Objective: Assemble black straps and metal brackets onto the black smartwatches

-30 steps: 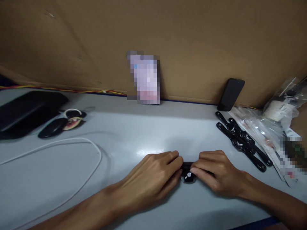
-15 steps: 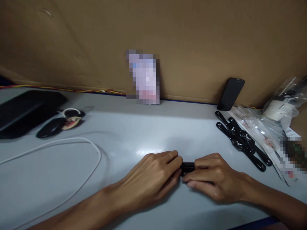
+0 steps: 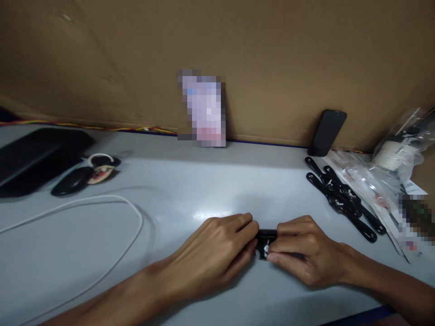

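Observation:
Between my hands, low over the table, is a black spokeshave (image 3: 262, 249) with a silver thumbscrew (image 3: 267, 248) showing in its middle. My left hand (image 3: 222, 244) is closed around its left side, and the handle there is hidden under the fingers. On the other side my right hand (image 3: 307, 249) is closed on it too, its thumb and forefinger close together right beside the thumbscrew. Whether those fingertips touch the screw I cannot tell. To the right lie several similar black spokeshaves (image 3: 353, 217), side by side at a slant.
Clear plastic packets (image 3: 369, 181) and a bagged white roll (image 3: 396, 154) crowd the right. A black phone (image 3: 326, 133) and a blurred-out upright item (image 3: 209, 113) lean on the cardboard (image 3: 272, 59). Leftward are a white cable (image 3: 136, 210), a black mouse-shaped object (image 3: 73, 181) and a black case (image 3: 44, 154).
The thumb and fingers of my right hand have shifted slightly right, uncovering the silver thumbscrew. My left hand has stayed in place on the spokeshave.

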Demonstrator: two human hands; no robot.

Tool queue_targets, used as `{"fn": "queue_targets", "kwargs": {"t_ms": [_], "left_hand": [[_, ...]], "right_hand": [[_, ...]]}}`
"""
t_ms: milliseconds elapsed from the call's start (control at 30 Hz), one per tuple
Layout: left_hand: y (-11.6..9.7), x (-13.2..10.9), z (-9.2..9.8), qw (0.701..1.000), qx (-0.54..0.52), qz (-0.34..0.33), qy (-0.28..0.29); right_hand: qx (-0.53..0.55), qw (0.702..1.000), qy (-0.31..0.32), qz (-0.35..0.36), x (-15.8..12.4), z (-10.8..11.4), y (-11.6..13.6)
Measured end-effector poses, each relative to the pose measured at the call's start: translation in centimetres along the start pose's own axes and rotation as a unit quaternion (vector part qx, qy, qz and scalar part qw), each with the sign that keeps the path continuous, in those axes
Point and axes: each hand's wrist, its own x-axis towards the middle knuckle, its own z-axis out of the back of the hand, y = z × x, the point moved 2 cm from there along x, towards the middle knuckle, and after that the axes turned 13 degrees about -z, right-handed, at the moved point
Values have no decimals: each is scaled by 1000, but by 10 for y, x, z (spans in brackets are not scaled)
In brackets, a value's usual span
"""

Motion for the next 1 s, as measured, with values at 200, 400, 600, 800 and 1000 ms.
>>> {"fn": "queue_targets", "kwargs": {"t_ms": [200, 400, 600, 800, 1000], "left_hand": [[0, -1, -1, 1000, -1, -1, 0], [0, 1, 0, 1000, -2, 1, -2], [0, -1, 0, 1000, 2, -2, -2], [0, 0, 0, 1000, 3, 4, 4], [1, 0, -1, 1000, 5, 6, 3]], "right_hand": [[69, 997, -14, -32, 1, 1, -2], [29, 997, -48, -54, 1, 4, -4], [-54, 996, -37, -57, -3, -2, -3], [-154, 983, -103, -8, -3, -15, 6], [-208, 973, -95, -43, -2, -16, 10]]}}
